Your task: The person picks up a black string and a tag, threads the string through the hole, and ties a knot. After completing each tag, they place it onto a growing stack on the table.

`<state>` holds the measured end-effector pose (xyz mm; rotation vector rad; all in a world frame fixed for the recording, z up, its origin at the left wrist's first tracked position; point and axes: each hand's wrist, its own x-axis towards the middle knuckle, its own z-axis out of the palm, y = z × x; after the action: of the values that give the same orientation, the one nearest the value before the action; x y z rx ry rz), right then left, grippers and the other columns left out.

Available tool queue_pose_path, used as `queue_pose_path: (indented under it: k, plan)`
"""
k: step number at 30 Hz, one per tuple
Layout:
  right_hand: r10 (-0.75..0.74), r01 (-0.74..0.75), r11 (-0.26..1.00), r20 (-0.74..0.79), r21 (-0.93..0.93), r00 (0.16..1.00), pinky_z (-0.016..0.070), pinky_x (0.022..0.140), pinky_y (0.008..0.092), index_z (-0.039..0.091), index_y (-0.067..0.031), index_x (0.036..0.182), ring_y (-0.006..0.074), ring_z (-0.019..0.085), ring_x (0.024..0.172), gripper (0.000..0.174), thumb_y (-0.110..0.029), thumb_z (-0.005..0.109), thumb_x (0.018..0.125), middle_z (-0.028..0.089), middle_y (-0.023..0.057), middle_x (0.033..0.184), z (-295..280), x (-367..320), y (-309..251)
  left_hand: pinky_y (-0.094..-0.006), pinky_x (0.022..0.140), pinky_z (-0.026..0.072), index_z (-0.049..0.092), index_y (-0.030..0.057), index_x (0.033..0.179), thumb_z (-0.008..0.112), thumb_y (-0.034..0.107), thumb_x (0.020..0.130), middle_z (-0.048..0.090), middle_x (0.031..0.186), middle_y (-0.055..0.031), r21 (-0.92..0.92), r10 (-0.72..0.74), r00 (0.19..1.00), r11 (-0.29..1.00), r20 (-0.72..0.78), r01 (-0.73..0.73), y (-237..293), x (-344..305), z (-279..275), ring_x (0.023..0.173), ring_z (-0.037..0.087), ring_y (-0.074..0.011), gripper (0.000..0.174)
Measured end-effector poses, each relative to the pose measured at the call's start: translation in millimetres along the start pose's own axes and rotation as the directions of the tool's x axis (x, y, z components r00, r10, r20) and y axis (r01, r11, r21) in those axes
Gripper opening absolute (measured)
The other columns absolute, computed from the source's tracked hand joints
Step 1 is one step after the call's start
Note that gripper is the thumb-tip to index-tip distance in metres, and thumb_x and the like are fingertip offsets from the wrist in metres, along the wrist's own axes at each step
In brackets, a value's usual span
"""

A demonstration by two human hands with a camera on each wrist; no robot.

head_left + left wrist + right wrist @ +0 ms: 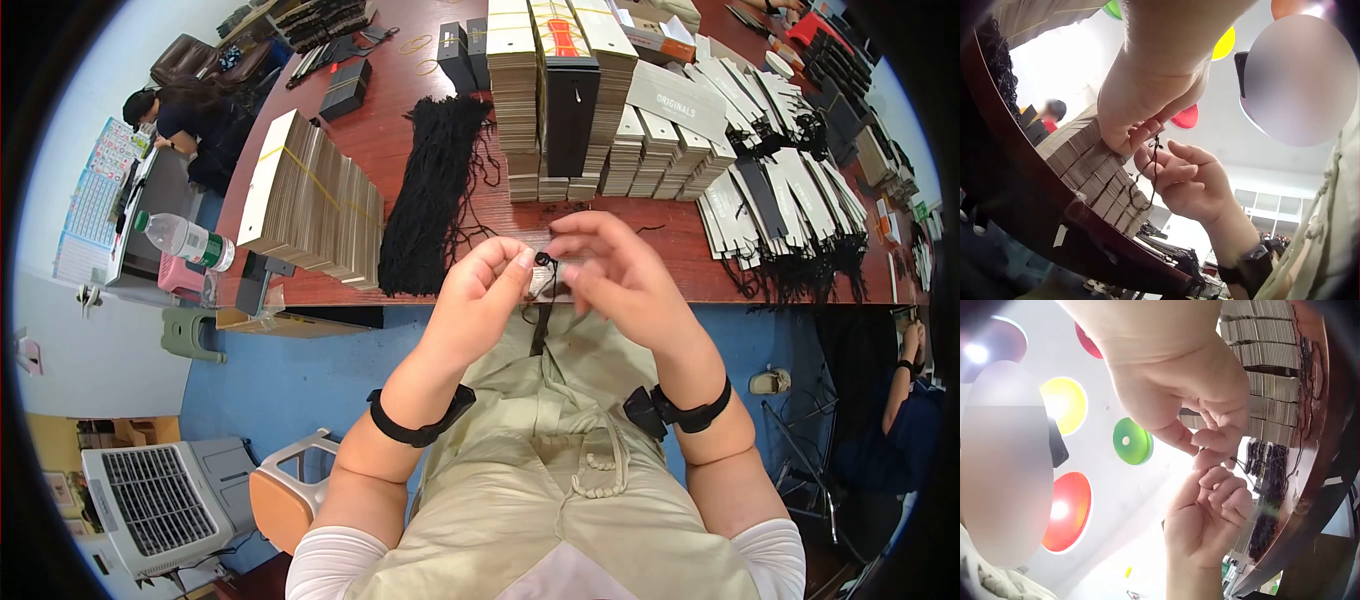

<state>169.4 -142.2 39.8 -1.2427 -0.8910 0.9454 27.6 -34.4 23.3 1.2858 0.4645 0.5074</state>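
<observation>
Close to the table's front edge, my left hand [490, 283] pinches a thin black cord [545, 260] between thumb and forefinger. The cord is bunched into a small knot or loop there. Opposite it, my right hand [622, 280] has its fingers bent around the cord, with thumb and fingertips right at it, slightly blurred. In the left wrist view a loop of the cord [1133, 195] dangles beneath both hands. The fingertips of the right hand [1179, 387] meet those of the left hand [1200, 519] in the right wrist view, hiding most of the cord.
A thick bundle of black cords [435, 190] lies behind my left hand. Banded stacks of cards [310, 200] stand left of it, with taller stacks [515, 110] ahead. Corded tags [790, 205] are piled at right. A bottle [190, 240] is at far left; other people sit around.
</observation>
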Motion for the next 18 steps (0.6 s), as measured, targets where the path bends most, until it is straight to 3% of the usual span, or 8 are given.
queue_pose_path:
  k: [1,4,7,13,16,18]
  plan:
    - [0.152,-0.161,0.981,0.089,0.104,0.984,0.0378,0.048,0.0196,0.055,-0.0004,0.096,0.0070,0.052,0.058,0.013,-0.006,0.057,0.084,0.058,0.0051,0.085,1,-1,-5,-0.0190,0.060,0.0361,0.054,0.0030,0.093,0.051,0.016,0.093,0.051,0.072,0.0027,0.001,0.003,1.000,1.000,0.006,-0.003,2,-1,2,0.064,0.043,-0.0045,0.013]
    - [0.275,-0.313,0.931,0.201,0.189,0.940,0.0375,0.047,0.0189,0.052,0.0000,0.098,0.0059,0.052,0.059,0.016,-0.005,0.058,0.084,0.057,0.0031,0.077,-7,5,-4,-0.0190,0.060,0.0354,0.054,0.0029,0.093,0.051,0.016,0.093,0.050,0.071,0.0029,0.010,0.008,1.000,1.000,0.021,-0.008,2,-2,2,0.064,0.043,-0.0044,0.013]
    - [0.228,-0.242,0.969,0.188,0.056,0.956,0.0366,0.047,0.0187,0.054,0.0007,0.092,0.0033,0.049,0.057,0.012,-0.005,0.059,0.083,0.056,-0.0012,0.069,-11,6,0,-0.0190,0.059,0.0349,0.054,0.0029,0.093,0.051,0.016,0.093,0.050,0.071,0.0030,0.040,-0.002,1.000,0.999,0.010,0.001,2,-4,2,0.064,0.042,-0.0044,0.014]
    - [0.093,-0.093,0.996,0.065,-0.003,0.994,0.0348,0.047,0.0184,0.060,0.0015,0.082,-0.0003,0.043,0.057,0.009,-0.007,0.064,0.079,0.055,-0.0038,0.069,-7,5,15,-0.0190,0.059,0.0348,0.054,0.0026,0.092,0.051,0.015,0.093,0.051,0.072,0.0030,0.031,-0.032,0.999,0.999,0.029,0.031,-1,-4,1,0.065,0.043,-0.0046,0.013]
    - [0.142,-0.137,0.962,0.004,-0.236,0.990,0.0382,0.051,0.0186,0.064,0.0017,0.082,0.0002,0.046,0.060,0.010,-0.007,0.066,0.077,0.056,-0.0032,0.068,-8,3,3,-0.0185,0.062,0.0372,0.054,0.0016,0.094,0.051,0.014,0.092,0.053,0.077,0.0032,0.019,-0.042,0.997,0.999,0.063,0.041,-2,-4,-3,0.069,0.045,-0.0031,0.013]
    - [0.094,-0.092,0.966,0.000,-0.244,0.996,0.0406,0.054,0.0195,0.066,0.0012,0.082,0.0014,0.049,0.062,0.010,-0.006,0.066,0.076,0.058,-0.0017,0.069,-7,3,2,-0.0185,0.062,0.0375,0.054,0.0016,0.094,0.051,0.014,0.092,0.054,0.077,0.0031,0.014,-0.043,0.996,0.999,0.073,0.042,-3,-4,-3,0.069,0.045,-0.0030,0.013]
